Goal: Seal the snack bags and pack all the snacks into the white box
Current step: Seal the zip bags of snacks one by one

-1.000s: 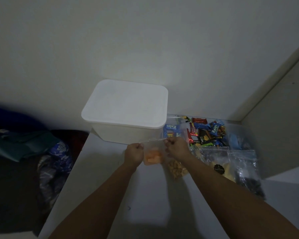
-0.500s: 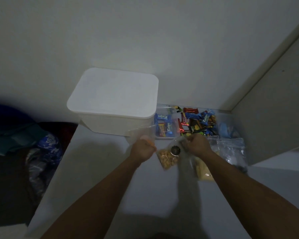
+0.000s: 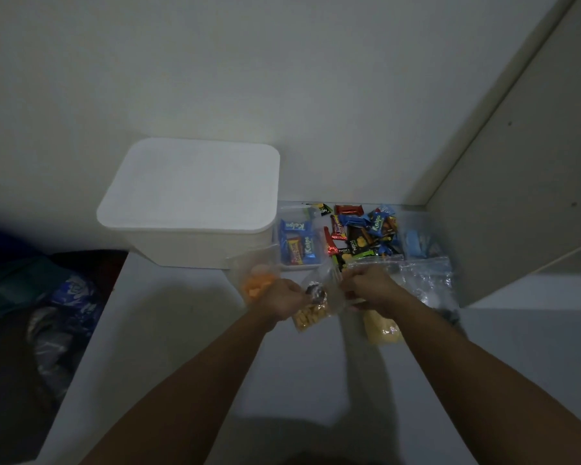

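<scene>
Orange-snack bag (image 3: 257,286) now set down, 2 hands (image 3: 284,301) gripping 1 cracker bag (image 3: 312,313)

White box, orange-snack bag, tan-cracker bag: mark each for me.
white box (image 3: 192,182), head view, middle of its lid
orange-snack bag (image 3: 256,286), head view, on the orange pieces
tan-cracker bag (image 3: 311,315), head view, on the crackers between both hands
</scene>
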`<state>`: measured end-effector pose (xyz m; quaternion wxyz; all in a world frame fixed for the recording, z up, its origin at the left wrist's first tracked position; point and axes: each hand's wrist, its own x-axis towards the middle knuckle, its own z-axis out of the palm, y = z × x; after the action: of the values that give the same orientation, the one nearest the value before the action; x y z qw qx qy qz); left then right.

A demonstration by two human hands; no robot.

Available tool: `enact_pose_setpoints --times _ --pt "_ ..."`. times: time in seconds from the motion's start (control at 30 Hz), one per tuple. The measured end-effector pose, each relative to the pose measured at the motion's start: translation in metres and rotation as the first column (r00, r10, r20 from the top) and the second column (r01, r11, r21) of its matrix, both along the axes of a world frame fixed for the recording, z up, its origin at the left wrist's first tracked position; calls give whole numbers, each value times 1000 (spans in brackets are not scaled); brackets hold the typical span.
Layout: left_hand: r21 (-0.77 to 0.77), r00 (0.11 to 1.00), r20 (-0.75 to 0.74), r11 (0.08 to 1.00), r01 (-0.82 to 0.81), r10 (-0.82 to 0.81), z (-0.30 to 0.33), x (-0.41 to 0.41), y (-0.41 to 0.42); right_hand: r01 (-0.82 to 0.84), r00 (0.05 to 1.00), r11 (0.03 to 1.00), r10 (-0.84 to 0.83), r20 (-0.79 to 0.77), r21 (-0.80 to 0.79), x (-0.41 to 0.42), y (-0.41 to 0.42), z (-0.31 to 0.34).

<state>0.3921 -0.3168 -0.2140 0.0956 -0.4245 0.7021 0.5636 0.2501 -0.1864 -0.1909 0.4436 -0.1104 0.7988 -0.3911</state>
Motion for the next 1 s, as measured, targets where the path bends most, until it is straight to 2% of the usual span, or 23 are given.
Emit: enact_pose_setpoints --times 0.1,0.27,0.37,0.53,0.63,0.7,0.9,1.0 --pt "8 993 -79 996 -86 87 4 7 0 -59 998 997 58 -35 -46 15 -5 8" --pt "-43 928 -271 960 -276 255 16 15 -1 -147 986 982 136 -95 -116 40 -15 16" --pt "-28 917 -290 955 -294 274 22 23 -6 -208 974 968 192 -122 -140 53 -21 19" --pt "-120 938 -243 952 -281 246 25 36 -11 -242 949 966 217 -228 -89 67 -28 21" --pt "-151 942 -226 946 -287 250 28 44 -12 -144 843 989 132 -522 17 69 -29 20" --pt "-148 944 -227 949 -277 240 35 47 -9 -84 751 996 88 -654 38 69 -27 26" --pt "-54 933 -299 973 -223 197 60 45 1 -204 636 979 128 -761 -5 66 -25 47" --pt "-22 892 -365 955 -295 267 68 43 -1 -272 626 961 142 -767 -44 61 -25 61"
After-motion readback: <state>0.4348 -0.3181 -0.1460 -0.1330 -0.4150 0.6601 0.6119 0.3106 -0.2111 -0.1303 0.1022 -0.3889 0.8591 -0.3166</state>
